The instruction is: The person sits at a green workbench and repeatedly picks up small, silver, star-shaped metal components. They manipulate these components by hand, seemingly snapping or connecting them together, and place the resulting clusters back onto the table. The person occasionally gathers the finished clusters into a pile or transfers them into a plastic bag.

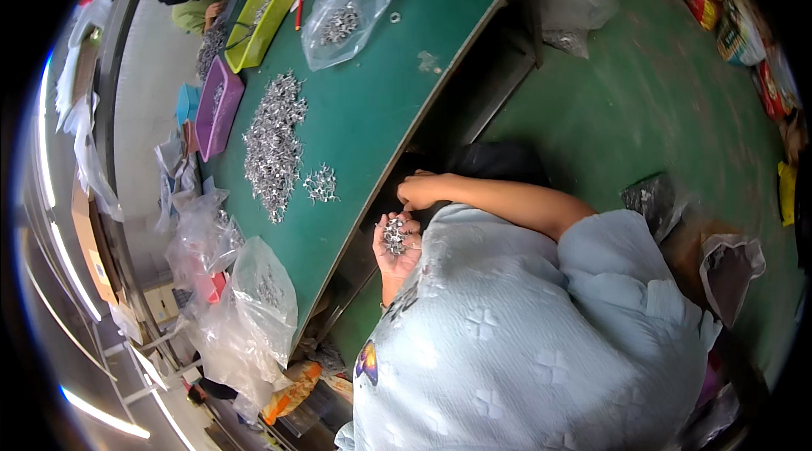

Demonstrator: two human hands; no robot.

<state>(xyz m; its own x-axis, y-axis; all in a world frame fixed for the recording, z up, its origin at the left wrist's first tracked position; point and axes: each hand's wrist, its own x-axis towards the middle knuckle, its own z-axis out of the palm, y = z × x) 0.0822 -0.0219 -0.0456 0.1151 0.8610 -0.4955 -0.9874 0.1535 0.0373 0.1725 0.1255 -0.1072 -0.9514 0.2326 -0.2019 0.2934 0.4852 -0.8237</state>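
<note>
A cluster of small metal parts was cupped in the open left hand, past the desk edge; the right hand was pinched together just above. With a tilted palm, pieces could be spilled to the floor.

2 hands are counted: left hand, right hand. 2 trays are seen upper left: 1 yellow tray, 1 purple tray. 1 red pen. 2 metal-part piles on the tabletop: big pile, small pile.

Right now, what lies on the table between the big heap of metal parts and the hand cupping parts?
In the head view, a small cluster of metal parts sits between the big heap and the left hand; otherwise bare green table.
</note>
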